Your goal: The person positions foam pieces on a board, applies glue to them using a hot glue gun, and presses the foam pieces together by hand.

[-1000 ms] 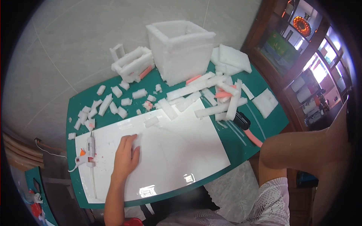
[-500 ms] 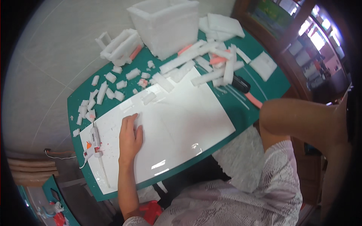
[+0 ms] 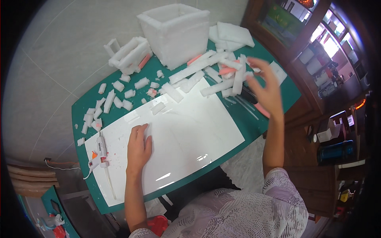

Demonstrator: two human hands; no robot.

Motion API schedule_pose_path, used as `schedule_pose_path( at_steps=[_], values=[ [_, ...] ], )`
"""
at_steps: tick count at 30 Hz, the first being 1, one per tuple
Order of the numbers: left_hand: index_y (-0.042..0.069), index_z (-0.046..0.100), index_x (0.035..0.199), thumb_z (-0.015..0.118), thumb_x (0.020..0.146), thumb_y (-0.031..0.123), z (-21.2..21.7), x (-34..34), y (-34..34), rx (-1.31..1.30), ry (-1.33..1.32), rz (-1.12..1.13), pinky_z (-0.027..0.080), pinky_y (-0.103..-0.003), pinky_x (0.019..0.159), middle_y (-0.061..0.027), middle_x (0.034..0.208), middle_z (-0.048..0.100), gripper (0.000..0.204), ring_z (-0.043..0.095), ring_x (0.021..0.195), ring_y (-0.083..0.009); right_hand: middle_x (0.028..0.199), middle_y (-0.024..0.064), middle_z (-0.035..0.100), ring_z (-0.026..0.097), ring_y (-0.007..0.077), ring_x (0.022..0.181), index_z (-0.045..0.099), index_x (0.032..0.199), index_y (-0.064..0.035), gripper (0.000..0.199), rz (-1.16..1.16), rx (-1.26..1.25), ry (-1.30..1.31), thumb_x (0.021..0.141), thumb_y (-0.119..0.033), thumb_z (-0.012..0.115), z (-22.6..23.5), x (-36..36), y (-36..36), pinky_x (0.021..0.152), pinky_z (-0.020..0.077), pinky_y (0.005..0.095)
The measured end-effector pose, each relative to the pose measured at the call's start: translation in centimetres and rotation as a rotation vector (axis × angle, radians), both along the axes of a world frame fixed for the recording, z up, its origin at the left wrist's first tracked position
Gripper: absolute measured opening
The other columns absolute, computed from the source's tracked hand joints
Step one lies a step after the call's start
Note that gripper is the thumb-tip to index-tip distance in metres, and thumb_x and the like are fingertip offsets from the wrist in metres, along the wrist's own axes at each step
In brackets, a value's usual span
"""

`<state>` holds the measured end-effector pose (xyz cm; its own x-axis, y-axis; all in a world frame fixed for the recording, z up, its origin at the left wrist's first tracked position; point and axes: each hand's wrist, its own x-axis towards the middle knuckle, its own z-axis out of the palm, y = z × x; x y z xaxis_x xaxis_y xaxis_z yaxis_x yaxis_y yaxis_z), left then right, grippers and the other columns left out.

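Note:
My left hand (image 3: 139, 148) lies on the white board (image 3: 194, 127), its fingers stretched out and holding nothing. My right hand (image 3: 268, 91) hovers over the right end of a pile of white foam strips (image 3: 239, 77), fingers apart and curved, slightly blurred. I cannot tell whether its fingertips touch the foam. Partly behind this hand lies a black-handled tool (image 3: 248, 95) with a pinkish part. To the left of my left hand, a white glue gun (image 3: 101, 146) with an orange trigger rests on the board, a clear glue stick at its rear.
A large open foam box (image 3: 172, 39) stands at the back, with a smaller foam frame (image 3: 129, 55) beside it. Several foam chunks (image 3: 109, 101) are scattered along the left of the green table (image 3: 226, 152). Foam sheets (image 3: 236, 33) lie at the back right. A wooden cabinet stands beyond.
My right arm has swung down and inward from the right side, bringing my right hand over the foam strips. My left hand has stayed on the board.

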<state>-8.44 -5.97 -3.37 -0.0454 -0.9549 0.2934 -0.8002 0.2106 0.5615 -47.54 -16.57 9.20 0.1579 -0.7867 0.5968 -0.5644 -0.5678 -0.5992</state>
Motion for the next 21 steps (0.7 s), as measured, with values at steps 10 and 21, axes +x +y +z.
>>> schedule_pose_path(
  at_steps=[10, 21],
  values=[
    [0.002, 0.058, 0.127, 0.062, 0.089, 0.002, 0.4, -0.8, -0.1, 0.037, 0.080, -0.006, 0.050, -0.039, 0.091, -0.0193, 0.123, 0.057, 0.038, 0.061, 0.107, -0.0379, 0.134, 0.0185, 0.058, 0.053, 0.0394, 0.124, 0.071, 0.117, -0.0078, 0.036, -0.284, -0.047, 0.269, 0.081, 0.000, 0.070, -9.4, -1.7, -1.6, 0.104, 0.0452, 0.0440],
    [0.002, 0.057, 0.128, 0.065, 0.092, 0.005, 1.1, -0.4, 0.1, 0.111, 0.468, -0.288, 0.051, -0.032, 0.081, -0.0123, 0.112, 0.066, 0.037, 0.063, 0.089, -0.0189, 0.124, 0.0152, 0.064, 0.061, 0.0363, 0.114, 0.076, 0.111, -0.0082, 0.032, -0.073, -0.459, 0.131, 0.080, 0.001, 0.074, -7.4, 8.9, 8.4, 0.092, 0.0504, 0.0426]
  ],
)
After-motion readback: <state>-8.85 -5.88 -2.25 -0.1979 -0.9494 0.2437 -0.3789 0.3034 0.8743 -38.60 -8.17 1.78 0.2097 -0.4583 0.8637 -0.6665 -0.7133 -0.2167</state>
